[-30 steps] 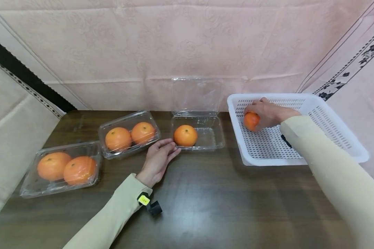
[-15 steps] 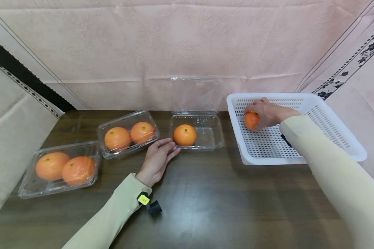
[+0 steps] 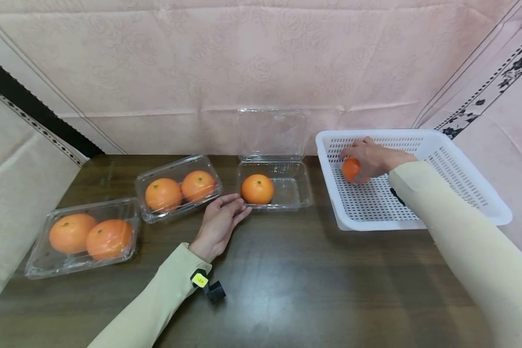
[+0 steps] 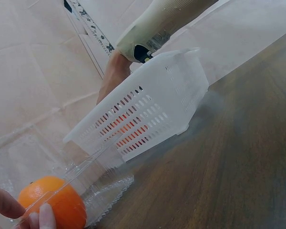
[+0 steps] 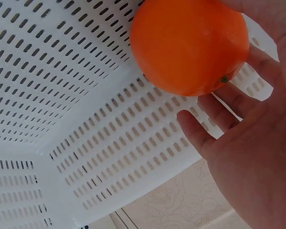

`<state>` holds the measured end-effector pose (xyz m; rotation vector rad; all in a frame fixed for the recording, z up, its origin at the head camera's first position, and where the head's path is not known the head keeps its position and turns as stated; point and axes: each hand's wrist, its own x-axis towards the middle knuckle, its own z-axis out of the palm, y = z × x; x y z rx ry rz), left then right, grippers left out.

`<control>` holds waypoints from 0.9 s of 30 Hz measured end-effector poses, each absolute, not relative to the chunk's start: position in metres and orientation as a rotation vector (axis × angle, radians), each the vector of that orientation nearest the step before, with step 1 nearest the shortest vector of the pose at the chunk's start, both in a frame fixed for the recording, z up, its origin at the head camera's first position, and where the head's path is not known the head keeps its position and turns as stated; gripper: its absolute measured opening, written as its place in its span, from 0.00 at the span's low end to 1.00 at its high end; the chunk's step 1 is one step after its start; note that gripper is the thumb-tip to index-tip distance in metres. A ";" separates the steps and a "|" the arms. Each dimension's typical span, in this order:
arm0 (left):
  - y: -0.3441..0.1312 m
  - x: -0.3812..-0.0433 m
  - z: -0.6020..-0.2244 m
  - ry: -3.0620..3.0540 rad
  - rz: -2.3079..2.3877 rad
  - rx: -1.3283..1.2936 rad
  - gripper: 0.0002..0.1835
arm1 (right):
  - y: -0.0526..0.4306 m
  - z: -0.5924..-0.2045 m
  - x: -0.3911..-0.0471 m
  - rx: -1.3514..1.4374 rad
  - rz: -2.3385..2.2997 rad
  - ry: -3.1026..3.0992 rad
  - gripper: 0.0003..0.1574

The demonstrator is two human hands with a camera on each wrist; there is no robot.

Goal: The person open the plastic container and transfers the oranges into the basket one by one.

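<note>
My right hand (image 3: 369, 158) reaches into the white slotted basket (image 3: 383, 226) and grips an orange (image 3: 351, 168) near its left wall. In the right wrist view the thumb and fingers curve round that orange (image 5: 188, 45), with the little finger off it. At the middle, my left hand (image 3: 219, 224) pinches the front left corner of a clear plastic clamshell container (image 3: 293, 193). Its lid (image 3: 271, 133) stands raised at the back. One orange (image 3: 258, 189) sits in the left half of this container; in the left wrist view my fingertips (image 4: 46, 217) lie at the rim before it.
Left of my left hand, a lidded clear container (image 3: 180, 166) holds two oranges. Another lidded container (image 3: 76, 263) with two oranges lies farther left and nearer. Everything stands on a dark wooden table (image 3: 287, 290), with a pink cloth (image 3: 261, 58) hanging behind.
My right hand has shifted very slightly on the orange in the basket. The left hand and the containers stay in place.
</note>
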<state>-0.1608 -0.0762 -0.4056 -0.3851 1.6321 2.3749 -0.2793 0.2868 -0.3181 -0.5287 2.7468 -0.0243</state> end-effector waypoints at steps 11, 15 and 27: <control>-0.075 -0.161 -0.406 1.631 2.372 -0.396 0.21 | 0.287 -0.315 -0.278 -0.502 -0.018 2.754 0.47; -0.076 -0.160 -0.405 1.635 2.371 -0.396 0.21 | 0.287 -0.312 -0.276 -0.531 -0.016 2.763 0.46; -0.077 -0.161 -0.405 1.634 2.368 -0.401 0.20 | 0.287 -0.296 -0.267 -0.583 0.015 2.794 0.46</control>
